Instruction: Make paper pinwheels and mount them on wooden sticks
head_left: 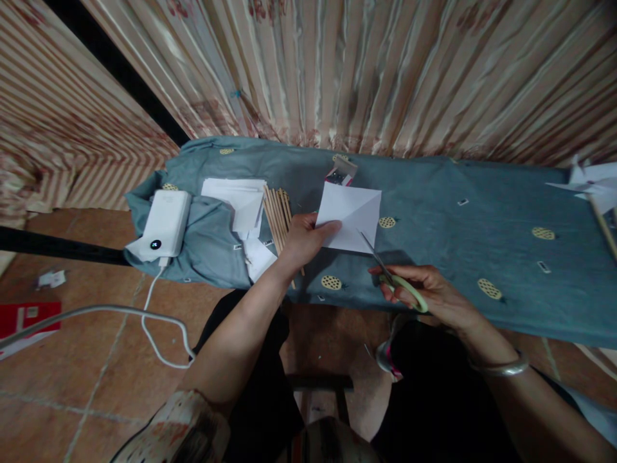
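A square sheet of white paper (354, 209) with diagonal creases is pinched at its left edge by my left hand (306, 239), thumb on top. My right hand (424, 288) grips scissors (407, 292) with light green handles. Their blades point up and left, the tip over the paper near its lower right part. Whether the blades are apart is too small to tell. Several thin wooden sticks (276, 215) lie just left of my left hand. Behind the paper stands a small open box (342, 172) with small items inside.
White paper sheets (241, 196) and a folded piece (259, 257) lie left of the sticks. A white power bank (166, 224) with a cable sits at the cloth's left end. Paper shapes with a stick (595, 183) lie far right on the blue-green cloth (448, 238).
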`<state>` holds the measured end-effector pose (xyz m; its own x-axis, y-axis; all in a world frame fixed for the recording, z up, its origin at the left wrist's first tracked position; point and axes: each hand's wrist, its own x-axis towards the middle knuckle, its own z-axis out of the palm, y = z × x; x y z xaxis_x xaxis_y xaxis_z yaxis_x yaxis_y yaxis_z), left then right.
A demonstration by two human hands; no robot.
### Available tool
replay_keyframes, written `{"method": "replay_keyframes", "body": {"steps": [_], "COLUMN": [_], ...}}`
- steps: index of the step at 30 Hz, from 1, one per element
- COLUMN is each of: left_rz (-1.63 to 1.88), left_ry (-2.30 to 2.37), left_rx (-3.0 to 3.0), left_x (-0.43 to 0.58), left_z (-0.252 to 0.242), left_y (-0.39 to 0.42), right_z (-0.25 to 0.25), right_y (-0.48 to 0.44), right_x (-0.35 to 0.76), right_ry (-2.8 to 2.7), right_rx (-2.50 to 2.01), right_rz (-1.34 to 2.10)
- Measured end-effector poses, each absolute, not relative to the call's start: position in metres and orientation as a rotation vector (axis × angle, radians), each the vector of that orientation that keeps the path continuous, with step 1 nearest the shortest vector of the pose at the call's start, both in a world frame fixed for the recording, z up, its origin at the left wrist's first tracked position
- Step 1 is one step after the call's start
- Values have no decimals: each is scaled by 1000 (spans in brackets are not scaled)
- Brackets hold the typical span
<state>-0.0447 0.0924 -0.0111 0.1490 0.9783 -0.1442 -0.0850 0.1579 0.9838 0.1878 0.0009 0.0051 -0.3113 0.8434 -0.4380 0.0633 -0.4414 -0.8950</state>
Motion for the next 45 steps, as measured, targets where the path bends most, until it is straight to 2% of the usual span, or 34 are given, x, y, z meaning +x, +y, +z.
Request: {"method": "replay_keyframes", "body": {"steps": [45], "left_rz": [932], "left_ry": [1098], "left_rx": [1028], "left_x": [-40], "left_z": [-7], "left_y": [85], "right_z": [3], "right_y": [2], "right_x": [185], "right_ry": [-1129], "right_rx": [-1433], "right_rz": [1826]}}
